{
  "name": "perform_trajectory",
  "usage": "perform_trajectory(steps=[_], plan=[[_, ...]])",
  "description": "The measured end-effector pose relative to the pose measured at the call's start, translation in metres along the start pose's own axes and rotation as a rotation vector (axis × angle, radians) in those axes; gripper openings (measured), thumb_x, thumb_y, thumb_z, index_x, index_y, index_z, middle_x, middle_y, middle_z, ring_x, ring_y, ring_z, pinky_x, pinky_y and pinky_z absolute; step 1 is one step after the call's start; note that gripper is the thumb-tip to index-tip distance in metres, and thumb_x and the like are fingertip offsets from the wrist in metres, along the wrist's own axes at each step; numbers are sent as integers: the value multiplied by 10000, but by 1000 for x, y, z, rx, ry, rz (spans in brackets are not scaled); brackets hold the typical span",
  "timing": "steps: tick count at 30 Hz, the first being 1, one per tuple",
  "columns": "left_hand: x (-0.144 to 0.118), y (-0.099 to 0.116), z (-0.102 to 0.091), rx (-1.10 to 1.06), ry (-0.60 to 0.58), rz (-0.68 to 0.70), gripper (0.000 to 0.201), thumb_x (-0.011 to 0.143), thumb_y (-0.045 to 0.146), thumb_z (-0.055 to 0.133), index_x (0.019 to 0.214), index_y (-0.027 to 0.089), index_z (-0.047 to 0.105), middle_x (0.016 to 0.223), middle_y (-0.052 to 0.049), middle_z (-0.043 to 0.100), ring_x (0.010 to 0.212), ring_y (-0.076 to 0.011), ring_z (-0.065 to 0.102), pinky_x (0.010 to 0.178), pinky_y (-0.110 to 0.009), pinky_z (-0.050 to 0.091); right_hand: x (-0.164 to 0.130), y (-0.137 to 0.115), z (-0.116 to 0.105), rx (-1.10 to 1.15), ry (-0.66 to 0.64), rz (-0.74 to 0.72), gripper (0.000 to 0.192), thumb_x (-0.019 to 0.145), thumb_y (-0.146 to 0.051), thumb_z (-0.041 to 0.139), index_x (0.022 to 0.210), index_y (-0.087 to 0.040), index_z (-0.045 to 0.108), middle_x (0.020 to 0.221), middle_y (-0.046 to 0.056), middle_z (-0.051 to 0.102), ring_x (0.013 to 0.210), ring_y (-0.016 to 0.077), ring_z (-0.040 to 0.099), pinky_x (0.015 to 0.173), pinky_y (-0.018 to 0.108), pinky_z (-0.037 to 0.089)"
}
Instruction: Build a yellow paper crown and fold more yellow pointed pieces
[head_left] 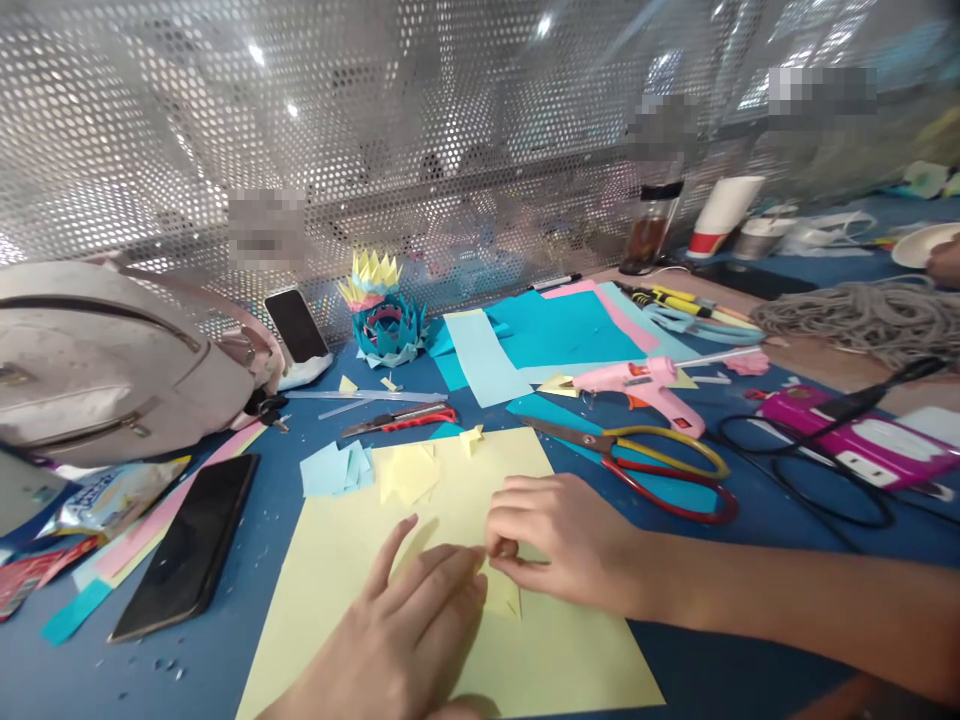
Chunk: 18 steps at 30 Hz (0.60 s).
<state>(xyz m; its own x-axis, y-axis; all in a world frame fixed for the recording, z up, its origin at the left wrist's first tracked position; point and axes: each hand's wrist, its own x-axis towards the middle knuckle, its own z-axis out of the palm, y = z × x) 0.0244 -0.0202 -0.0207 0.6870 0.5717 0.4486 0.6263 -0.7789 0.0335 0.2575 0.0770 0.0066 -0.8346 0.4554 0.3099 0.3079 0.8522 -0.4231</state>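
Observation:
My left hand (pixel 405 625) lies flat, fingers together, pressing a small folded yellow paper piece (pixel 501 592) onto a large yellow sheet (pixel 570 660). My right hand (pixel 559 540) pinches the same small piece at its upper edge with thumb and fingers. Loose light-blue squares (pixel 336 468) and yellow squares (pixel 409 472) lie just beyond my hands. A finished paper flower (pixel 382 315) in teal and yellow stands at the back.
Scissors (pixel 645 460), a pink glue gun (pixel 645 385), a red utility knife (pixel 401 420) and teal and pink sheets (pixel 562 330) lie to the right. A black phone (pixel 191 545) and a pale bag (pixel 105 360) are left. A perforated metal screen (pixel 420 130) closes the back.

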Motion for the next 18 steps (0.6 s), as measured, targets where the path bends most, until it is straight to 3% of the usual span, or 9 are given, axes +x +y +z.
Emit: perform_trajectory(steps=[4,8,14,18], plan=[[1,0,0,-14,13,2,592,1047,585,311,1288,124,594,1291,-128,677,1295,-237,553,1276,-500,88,-2,2,-1,-202,39,-220,178,975,-214,576,800,-190,593,767,-10,619,740,148,500,613,295,300],[1,0,1,-29,20,-2,593,1048,582,314,1286,120,598,1282,-117,683,1291,-228,558,1281,-497,86,1,2,-12,-370,-24,-400,246,980,-157,528,736,-180,555,755,7,576,713,163,439,586,314,250],[1,-1,-2,-39,-7,11,600,1049,579,321,1304,109,593,1311,-118,674,1299,-226,558,1282,-502,25,9,10,-32,-284,-196,-479,265,1014,-288,548,783,-192,635,744,10,571,728,176,428,624,331,281],[1,-3,-4,-34,-43,30,620,1042,585,338,1337,94,575,1343,-126,657,1297,-234,563,1278,-517,-4,12,14,-44,-214,-311,-474,292,990,-260,580,708,-192,612,677,1,564,723,178,423,628,340,278]])
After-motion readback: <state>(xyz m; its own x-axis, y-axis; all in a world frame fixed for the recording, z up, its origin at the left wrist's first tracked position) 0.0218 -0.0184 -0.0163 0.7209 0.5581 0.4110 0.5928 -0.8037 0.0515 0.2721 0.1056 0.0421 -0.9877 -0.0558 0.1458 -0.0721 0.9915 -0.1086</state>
